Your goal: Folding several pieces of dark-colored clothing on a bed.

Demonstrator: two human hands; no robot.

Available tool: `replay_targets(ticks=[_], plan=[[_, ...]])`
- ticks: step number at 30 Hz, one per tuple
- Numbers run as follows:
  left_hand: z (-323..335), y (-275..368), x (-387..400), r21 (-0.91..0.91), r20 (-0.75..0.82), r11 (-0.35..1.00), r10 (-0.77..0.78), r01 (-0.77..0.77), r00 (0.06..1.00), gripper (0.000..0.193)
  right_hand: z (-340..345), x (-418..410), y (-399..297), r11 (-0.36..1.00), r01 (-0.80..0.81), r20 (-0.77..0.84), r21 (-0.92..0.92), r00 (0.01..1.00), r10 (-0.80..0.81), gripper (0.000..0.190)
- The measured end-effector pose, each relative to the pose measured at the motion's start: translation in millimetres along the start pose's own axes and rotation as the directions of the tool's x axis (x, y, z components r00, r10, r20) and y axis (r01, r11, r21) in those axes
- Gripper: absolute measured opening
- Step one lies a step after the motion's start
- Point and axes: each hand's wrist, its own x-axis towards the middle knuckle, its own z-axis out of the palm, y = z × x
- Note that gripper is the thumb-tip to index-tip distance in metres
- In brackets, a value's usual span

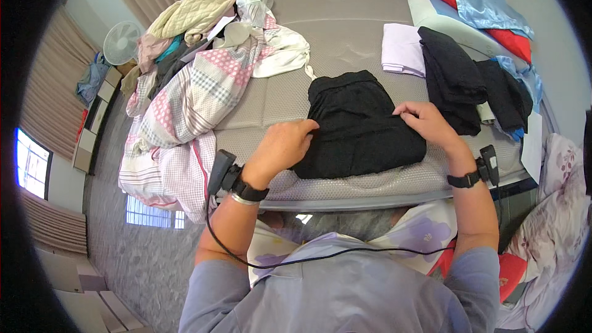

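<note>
A black garment [354,134] with a gathered elastic waistband lies partly folded on the mattress before me, its waistband towards the far side. A folded edge runs across it between my hands. My left hand [286,143] pinches that edge at the garment's left side, thumb and fingers together. At the right side my right hand [423,120] grips the same fold between thumb and fingertips. Each wrist wears a black strap with a small device, and a cable runs from them across my lap. The garment's underside is hidden.
A heap of mixed clothes and a patterned quilt [199,97] covers the mattress's left side. Folded black clothes [451,74] lie at the right, beside a folded pale lilac cloth [402,50]. Behind them are a white pillow [434,18] and red and blue satin fabric [490,7].
</note>
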Motion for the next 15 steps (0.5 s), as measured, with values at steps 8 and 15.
replay_targets(ticks=[8,15], plan=[[24,-19,-6,-0.028,-0.244,1.000,-0.012,0.005,0.970,0.018,29,-4,25,0.988,-0.051,-0.254,0.146,0.963,0.087,0.019],[23,-11,-89,-0.194,-0.255,0.870,-0.492,0.454,0.833,0.029,23,-94,33,0.935,-0.343,-0.159,0.091,0.922,0.353,0.025]])
